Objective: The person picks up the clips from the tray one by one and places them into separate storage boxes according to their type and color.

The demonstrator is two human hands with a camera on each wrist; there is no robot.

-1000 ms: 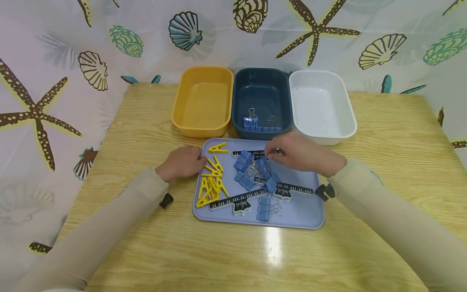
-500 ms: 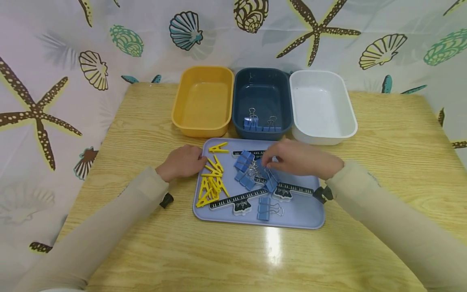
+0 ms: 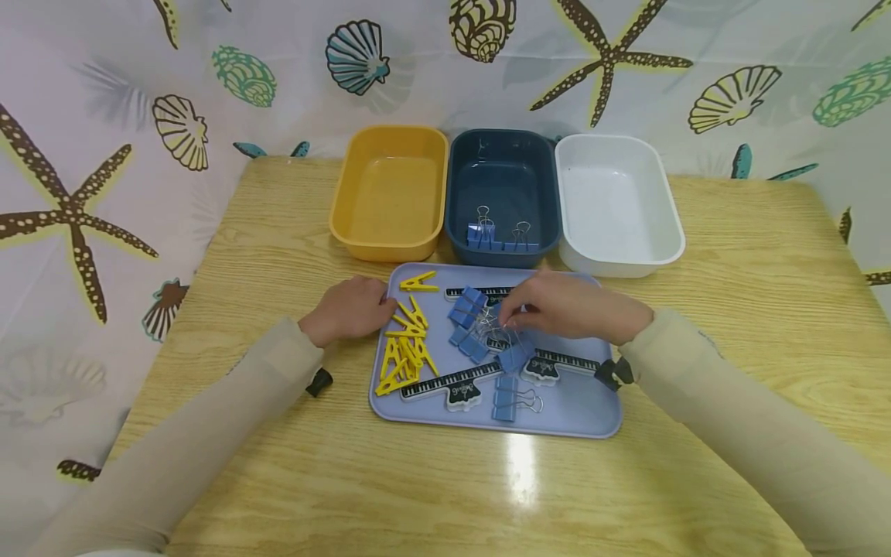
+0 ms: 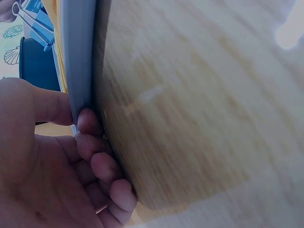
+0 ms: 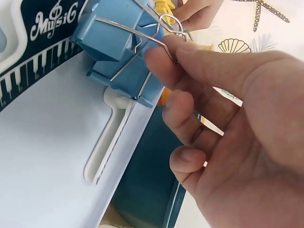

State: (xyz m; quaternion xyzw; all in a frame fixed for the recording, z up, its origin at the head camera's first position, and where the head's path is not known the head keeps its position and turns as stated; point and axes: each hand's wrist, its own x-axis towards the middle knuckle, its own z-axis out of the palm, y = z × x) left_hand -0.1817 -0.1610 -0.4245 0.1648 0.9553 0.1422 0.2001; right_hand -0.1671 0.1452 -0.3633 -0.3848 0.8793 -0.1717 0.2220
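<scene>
My left hand (image 3: 351, 311) grips the left rim of the lavender tray (image 3: 557, 414); in the left wrist view its thumb and fingers (image 4: 90, 122) pinch that edge. Over the tray's middle, my right hand (image 3: 567, 305) pinches the wire handle of a blue binder clip (image 3: 517, 354) between thumb and forefinger. The same clip (image 5: 107, 35) shows in the right wrist view, against other blue clips. Several blue binder clips (image 3: 468, 305) lie heaped beside it, their wire handles overlapping. One more binder clip (image 3: 504, 398) lies apart near the tray's front edge.
Yellow clothespins (image 3: 407, 348) cluster along the tray's left side. Black-and-white piano-keyboard clips (image 3: 452, 385) lie among the binder clips. Behind the tray stand a yellow bin (image 3: 390, 251), a dark blue bin (image 3: 504, 182) holding several binder clips, and a white bin (image 3: 619, 263).
My right hand has moved slightly forward and left over the heap, then taken a wire handle; the pinched binder clip has turned. My left hand stays on the tray rim.
</scene>
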